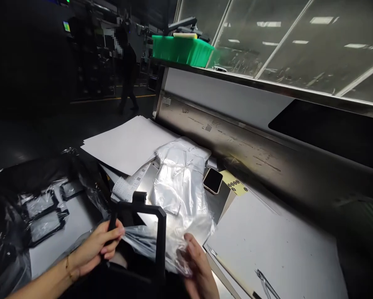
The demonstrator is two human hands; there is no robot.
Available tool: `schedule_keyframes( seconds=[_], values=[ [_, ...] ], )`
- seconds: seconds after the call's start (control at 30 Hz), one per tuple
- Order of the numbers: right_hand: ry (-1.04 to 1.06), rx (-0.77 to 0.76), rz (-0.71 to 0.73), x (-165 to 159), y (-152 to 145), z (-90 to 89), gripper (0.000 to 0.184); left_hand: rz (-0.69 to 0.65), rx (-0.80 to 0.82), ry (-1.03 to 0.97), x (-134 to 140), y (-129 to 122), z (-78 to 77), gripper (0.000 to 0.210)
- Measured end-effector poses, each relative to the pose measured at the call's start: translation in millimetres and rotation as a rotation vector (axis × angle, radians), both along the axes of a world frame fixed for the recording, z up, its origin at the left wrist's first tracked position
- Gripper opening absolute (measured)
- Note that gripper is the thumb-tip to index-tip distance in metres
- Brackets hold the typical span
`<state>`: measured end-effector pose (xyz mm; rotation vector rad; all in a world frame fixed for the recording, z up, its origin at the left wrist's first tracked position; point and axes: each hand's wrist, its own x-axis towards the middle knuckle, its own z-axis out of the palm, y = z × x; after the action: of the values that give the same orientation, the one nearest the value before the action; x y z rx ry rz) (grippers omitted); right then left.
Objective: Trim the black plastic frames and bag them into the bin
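Observation:
My left hand (103, 245) is closed on the left side of a black rectangular plastic frame (161, 238), which has a small tab on its top edge. A clear plastic bag (174, 245) stretches behind the frame's opening, one end reaching the fingers of that hand. At the bag's right end, my right hand (200, 265) has its fingers curled on the film; part of this hand is out of view. Just beyond lies a tied stack of clear plastic bags (183, 166) on the bench.
Bagged black frames (46, 226) lie in a plastic-lined box at left. White sheets (127, 143), a phone (213, 180), a yellow label sheet (234, 182), a craft knife (232, 274) and nippers (265, 282) surround the stack. A green bin (181, 50) stands on the shelf; a person (128, 70) is behind.

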<state>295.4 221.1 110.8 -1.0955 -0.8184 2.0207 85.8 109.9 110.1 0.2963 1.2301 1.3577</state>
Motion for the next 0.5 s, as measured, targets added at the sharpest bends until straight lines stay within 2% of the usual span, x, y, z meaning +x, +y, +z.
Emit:
schedule_keyframes(
  seconds=[0.1,0.23,0.33,0.4,0.47,0.5],
  values=[
    [-0.013,0.052,0.046,-22.0,8.8,11.0,0.034,-0.034,0.016,-0.059,-21.6,-15.9,-0.9,0.024],
    [-0.065,0.186,0.146,-50.6,25.1,13.0,0.033,-0.173,0.025,-0.092,-51.9,-36.6,8.4,0.040],
    [-0.096,0.300,0.341,-80.9,27.2,16.5,0.031,-0.284,0.038,-0.066,-64.6,-41.8,15.1,0.067],
    [-0.113,0.388,0.517,-103.7,21.0,25.2,0.030,-0.332,0.032,-0.052,-69.4,-40.1,15.4,0.077],
    [-0.128,0.505,0.713,-124.0,9.9,38.3,0.028,-0.369,0.016,-0.044,-73.0,-38.7,12.0,0.074],
    [-0.134,0.579,0.806,-132.1,3.4,44.8,0.026,-0.377,0.008,-0.037,-74.6,-39.6,9.4,0.065]
  ],
)
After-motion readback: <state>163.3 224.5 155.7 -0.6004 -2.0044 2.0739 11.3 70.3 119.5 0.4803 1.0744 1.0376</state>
